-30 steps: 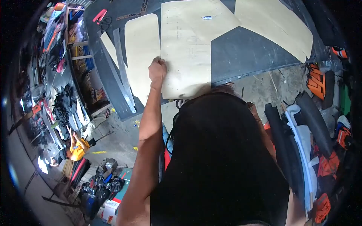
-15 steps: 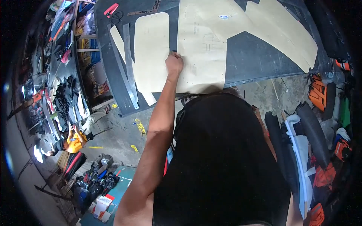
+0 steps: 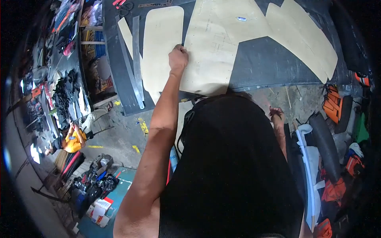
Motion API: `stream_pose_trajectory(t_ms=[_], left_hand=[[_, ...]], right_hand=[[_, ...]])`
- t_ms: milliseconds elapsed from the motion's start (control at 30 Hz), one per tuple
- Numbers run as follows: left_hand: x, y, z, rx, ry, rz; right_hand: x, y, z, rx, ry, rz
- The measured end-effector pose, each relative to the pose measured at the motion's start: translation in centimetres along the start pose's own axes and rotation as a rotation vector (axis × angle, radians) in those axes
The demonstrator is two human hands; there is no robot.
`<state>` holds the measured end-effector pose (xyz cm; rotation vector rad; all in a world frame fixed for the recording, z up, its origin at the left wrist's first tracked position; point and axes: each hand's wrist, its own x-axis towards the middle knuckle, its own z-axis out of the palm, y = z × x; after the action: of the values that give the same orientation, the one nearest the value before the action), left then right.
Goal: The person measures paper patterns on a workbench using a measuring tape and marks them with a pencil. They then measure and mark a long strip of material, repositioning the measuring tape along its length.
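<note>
My left hand point(image 3: 178, 56) is closed at the left edge of the long middle cardboard panel point(image 3: 208, 51), appearing to grip it, though its fingertips are partly hidden. Just left of that hand lies a rounded cardboard panel point(image 3: 162, 43). The middle panel bears pencil marks and small holes, and its near end reaches the table edge by my body. Beside my right side, away from the table, my right hand point(image 3: 276, 115) is held low with fingers half curled and somewhat apart; nothing shows in it.
The dark table point(image 3: 254, 63) also carries a wide curved cardboard piece point(image 3: 301, 39), metal rulers point(image 3: 137, 59) and red-handled scissors point(image 3: 121, 4). At left, a person in a yellow shirt point(image 3: 75, 142) is near a cluttered bench. Dark rolls point(image 3: 325, 142) and orange bags point(image 3: 332, 103) are at right.
The middle panel has turned slightly, its near end shifting left toward the rounded panel, with my left hand at its edge. My right hand has come into view beside my body.
</note>
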<state>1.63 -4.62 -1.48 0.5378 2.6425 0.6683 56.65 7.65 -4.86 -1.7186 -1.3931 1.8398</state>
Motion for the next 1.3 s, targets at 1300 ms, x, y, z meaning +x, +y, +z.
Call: stream_pose_trajectory(t_ms=[1300], left_hand=[[-2.7,-2.1,-5.6,-0.181,0.141,0.212]], right_hand=[[4.5,-17.2,11.6,-0.319,-0.123,-0.207]])
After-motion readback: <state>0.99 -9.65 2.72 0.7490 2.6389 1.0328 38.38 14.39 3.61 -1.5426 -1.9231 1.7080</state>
